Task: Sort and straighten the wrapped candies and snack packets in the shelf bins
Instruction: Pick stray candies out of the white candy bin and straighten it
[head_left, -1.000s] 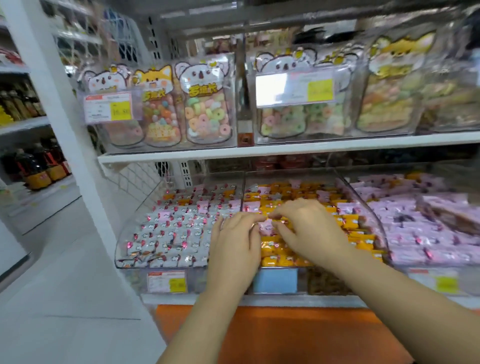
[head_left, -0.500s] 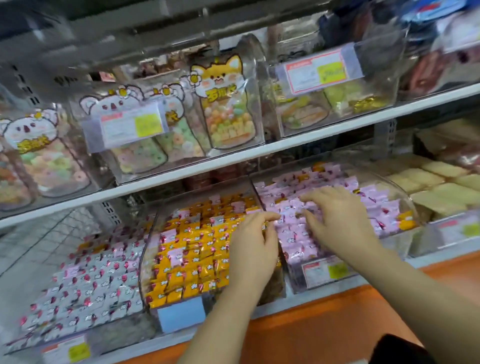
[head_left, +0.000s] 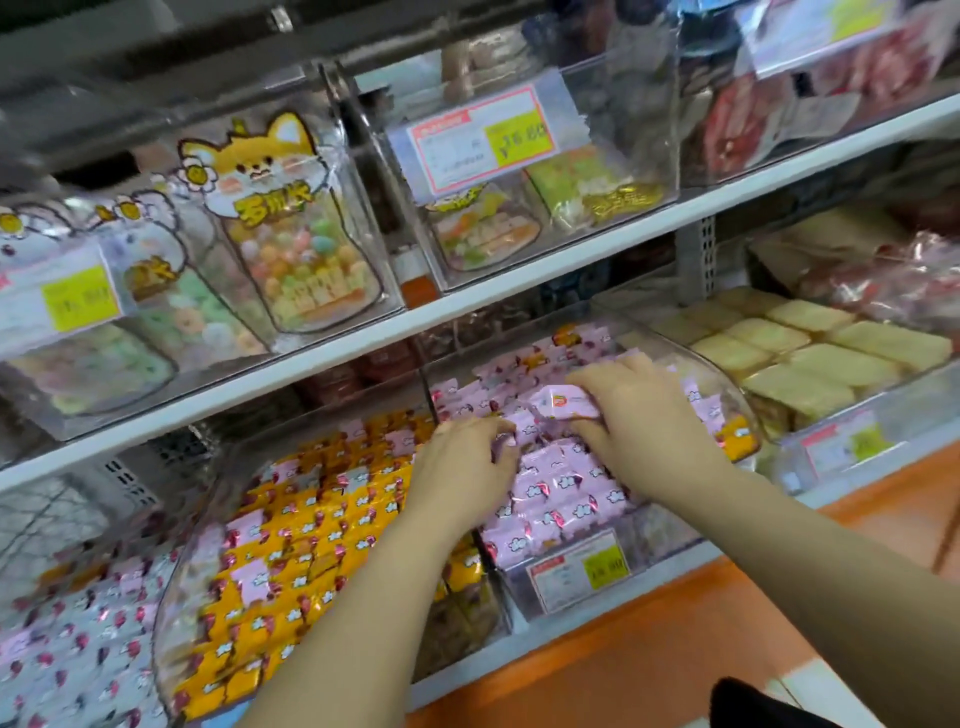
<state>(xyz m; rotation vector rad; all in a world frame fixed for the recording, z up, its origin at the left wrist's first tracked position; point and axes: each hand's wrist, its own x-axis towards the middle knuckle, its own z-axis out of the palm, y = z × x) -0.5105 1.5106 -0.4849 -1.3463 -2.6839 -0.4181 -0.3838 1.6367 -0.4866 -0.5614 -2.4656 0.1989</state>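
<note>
One packet (head_left: 563, 404) in right hand (head_left: 644, 415), left hand (head_left: 462, 467) (curled) on candies (head_left: 561, 493).

a white shelf board (head_left: 519, 283) is running slantwise across the view, with a second white shelf edge (head_left: 519, 649) lying below it. an orange base panel (head_left: 649, 660) is showing underneath, a perforated white upright (head_left: 693, 249) is standing between the boards, and a dark rail (head_left: 156, 47) is crossing the top.

Hands: two — left hand (head_left: 465, 470), right hand (head_left: 647, 415). Pink candy (head_left: 566, 404) in the right's grip: one. Lower bins (head_left: 730, 397): four — one under the hands, two left, one right.
</note>
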